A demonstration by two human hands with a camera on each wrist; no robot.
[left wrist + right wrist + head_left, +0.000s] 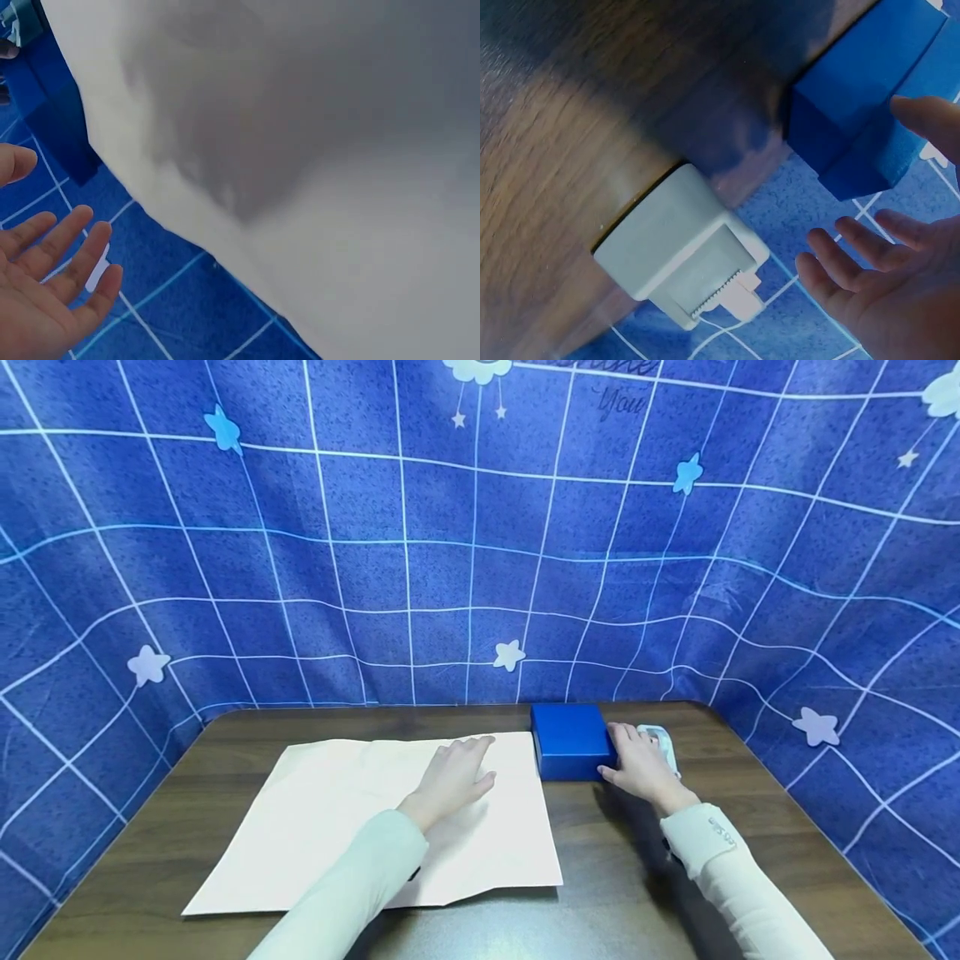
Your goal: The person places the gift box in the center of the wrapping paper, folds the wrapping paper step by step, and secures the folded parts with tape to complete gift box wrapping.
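Note:
A large white sheet of paper (337, 827) lies on the table, with faint creases. Above its right part hovers my left hand (453, 777), fingers spread and holding nothing; the left wrist view shows the same hand (52, 277) with an upturned palm. A blue box (570, 739) stands at the paper's far right corner. At the box's right side is my right hand (641, 764), its fingers loosely extended. In the right wrist view its thumb (922, 116) overlaps the box (870, 90); whether it touches is hard to tell. Just beyond this hand sits a pale tape dispenser (682, 240) with a toothed cutting edge.
The brown wooden table (615, 893) ends at a blue curtain (420, 568) with white grid lines and stars, which hangs behind and at both sides. The paper covers much of the table's left and middle.

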